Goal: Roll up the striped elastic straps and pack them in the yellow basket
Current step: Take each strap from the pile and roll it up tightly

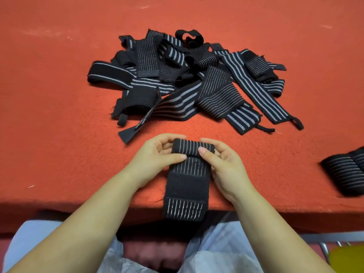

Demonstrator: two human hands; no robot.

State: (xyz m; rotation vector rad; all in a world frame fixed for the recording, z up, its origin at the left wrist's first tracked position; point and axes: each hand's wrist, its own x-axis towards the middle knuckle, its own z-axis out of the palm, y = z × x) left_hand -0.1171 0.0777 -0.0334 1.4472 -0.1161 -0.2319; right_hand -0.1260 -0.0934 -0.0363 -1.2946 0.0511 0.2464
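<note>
The black strap (186,180) with thin pale stripes lies flat before me, its far end wound into a roll, its near end hanging over the table edge. Beyond it, unrolled straps (185,79) lie heaped. A corner of the yellow basket (346,260) shows bottom right.

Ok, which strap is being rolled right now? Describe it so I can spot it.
On the red felt table, look at the near edge, below the loose pile of black striped straps. The black thin-striped elastic strap lies between both hands, its far end rolled, its tail hanging over the edge.
</note>
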